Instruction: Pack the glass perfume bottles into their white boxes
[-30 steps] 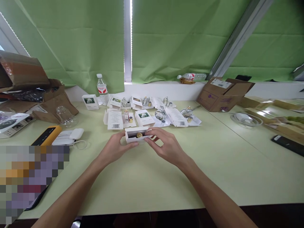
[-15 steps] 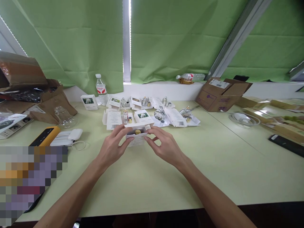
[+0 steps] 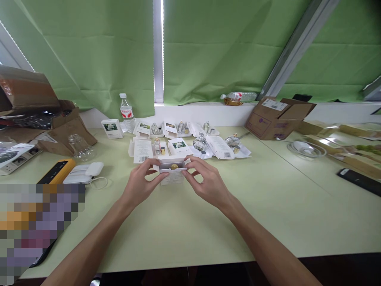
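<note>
Between my hands a small white carton (image 3: 172, 179) stands upright with its top open. Inside it shows a round gold cap (image 3: 174, 167); whatever is under the cap is hidden. My left hand (image 3: 141, 178) pinches the carton's left edge between thumb and fingers. On the right edge, my right hand (image 3: 204, 178) grips in the same way, thumb on the near wall and fingers at a side flap. Just behind lie a flat white box with a flower picture (image 3: 180, 147) and a small glass perfume bottle (image 3: 157, 147) beside a gold cap (image 3: 162, 150).
Several more perfume bottles and white boxes lie in rows behind. A closed flower box (image 3: 112, 129) and a water bottle (image 3: 127, 113) stand back left. Cardboard boxes (image 3: 266, 119) flank both sides. Left are an orange-and-black device (image 3: 58, 171) and white chargers (image 3: 83, 172); a black phone-like object (image 3: 360, 180) lies right.
My left fingers have shifted out along the carton's left edge, and its opening shows more fully. The carton has moved slightly right. My right hand stays nearly in place.
</note>
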A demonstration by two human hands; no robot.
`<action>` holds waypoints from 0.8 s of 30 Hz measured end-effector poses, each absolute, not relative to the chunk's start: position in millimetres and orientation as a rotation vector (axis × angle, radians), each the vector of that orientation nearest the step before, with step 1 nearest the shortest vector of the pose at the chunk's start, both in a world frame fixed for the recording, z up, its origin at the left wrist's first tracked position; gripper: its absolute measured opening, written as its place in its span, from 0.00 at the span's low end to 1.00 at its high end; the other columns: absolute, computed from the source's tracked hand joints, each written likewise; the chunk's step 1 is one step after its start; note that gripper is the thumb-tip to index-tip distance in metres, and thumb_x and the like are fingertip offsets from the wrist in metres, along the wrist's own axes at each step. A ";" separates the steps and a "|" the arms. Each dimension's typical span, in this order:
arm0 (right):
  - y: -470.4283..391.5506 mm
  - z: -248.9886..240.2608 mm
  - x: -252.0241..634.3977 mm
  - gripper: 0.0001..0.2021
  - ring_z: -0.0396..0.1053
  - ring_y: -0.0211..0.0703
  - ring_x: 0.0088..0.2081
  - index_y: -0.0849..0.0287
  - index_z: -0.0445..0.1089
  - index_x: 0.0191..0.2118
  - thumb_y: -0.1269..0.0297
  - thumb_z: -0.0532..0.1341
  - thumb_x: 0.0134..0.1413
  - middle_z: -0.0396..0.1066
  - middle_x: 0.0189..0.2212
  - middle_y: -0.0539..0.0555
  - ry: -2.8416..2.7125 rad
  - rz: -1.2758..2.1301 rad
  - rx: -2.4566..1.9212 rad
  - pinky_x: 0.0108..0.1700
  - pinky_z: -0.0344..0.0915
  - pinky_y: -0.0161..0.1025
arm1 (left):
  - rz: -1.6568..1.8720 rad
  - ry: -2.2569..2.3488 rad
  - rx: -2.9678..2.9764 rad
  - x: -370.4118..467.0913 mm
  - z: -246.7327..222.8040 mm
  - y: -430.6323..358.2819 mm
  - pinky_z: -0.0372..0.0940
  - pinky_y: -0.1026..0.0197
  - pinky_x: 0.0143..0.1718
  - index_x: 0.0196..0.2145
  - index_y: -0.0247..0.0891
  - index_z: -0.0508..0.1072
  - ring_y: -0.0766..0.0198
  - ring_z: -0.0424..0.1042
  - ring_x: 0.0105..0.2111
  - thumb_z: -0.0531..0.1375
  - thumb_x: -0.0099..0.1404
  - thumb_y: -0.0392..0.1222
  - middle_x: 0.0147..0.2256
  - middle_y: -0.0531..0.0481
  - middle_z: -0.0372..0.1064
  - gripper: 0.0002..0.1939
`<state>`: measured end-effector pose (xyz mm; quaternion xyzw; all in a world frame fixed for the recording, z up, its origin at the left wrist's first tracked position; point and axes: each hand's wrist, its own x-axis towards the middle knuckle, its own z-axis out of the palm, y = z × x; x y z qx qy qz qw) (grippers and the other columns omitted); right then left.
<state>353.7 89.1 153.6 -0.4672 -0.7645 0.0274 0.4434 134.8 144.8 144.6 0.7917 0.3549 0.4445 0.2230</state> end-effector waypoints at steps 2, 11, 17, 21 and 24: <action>88.8 153.7 353.5 0.03 0.70 0.47 0.49 0.56 0.67 0.39 0.65 0.57 0.62 0.70 0.49 0.57 -1.898 0.063 -1.160 0.35 0.75 0.39 | 1.203 0.985 2.142 134.5 145.7 144.6 0.74 0.59 0.43 0.40 0.42 0.67 0.65 0.73 0.39 0.62 0.63 0.48 0.40 0.53 0.70 0.12; 89.8 153.2 353.9 0.03 0.72 0.44 0.42 0.56 0.66 0.39 0.65 0.56 0.63 0.70 0.48 0.57 -1.897 0.055 -1.176 0.33 0.73 0.39 | 1.143 0.990 2.055 134.4 149.6 143.3 0.74 0.59 0.42 0.40 0.42 0.68 0.62 0.74 0.41 0.61 0.64 0.50 0.41 0.51 0.70 0.12; 90.1 152.6 354.1 0.03 0.71 0.43 0.40 0.56 0.67 0.40 0.66 0.56 0.63 0.70 0.48 0.57 -1.894 0.059 -1.182 0.33 0.73 0.39 | 1.134 0.993 2.036 134.3 151.0 143.1 0.73 0.59 0.43 0.40 0.41 0.68 0.61 0.74 0.42 0.61 0.64 0.49 0.42 0.51 0.71 0.12; 89.4 152.7 353.9 0.04 0.71 0.42 0.39 0.57 0.66 0.39 0.65 0.56 0.63 0.70 0.47 0.57 -1.895 0.069 -1.195 0.32 0.73 0.38 | 1.131 0.999 2.037 133.5 151.3 142.4 0.72 0.60 0.42 0.40 0.42 0.68 0.61 0.75 0.42 0.61 0.64 0.49 0.41 0.52 0.71 0.11; 89.2 152.7 353.7 0.04 0.71 0.41 0.39 0.57 0.66 0.39 0.65 0.56 0.63 0.69 0.47 0.56 -1.893 0.076 -1.198 0.33 0.73 0.37 | 1.141 0.992 2.033 133.3 150.7 142.3 0.72 0.61 0.42 0.40 0.42 0.69 0.62 0.75 0.41 0.61 0.65 0.48 0.41 0.52 0.71 0.10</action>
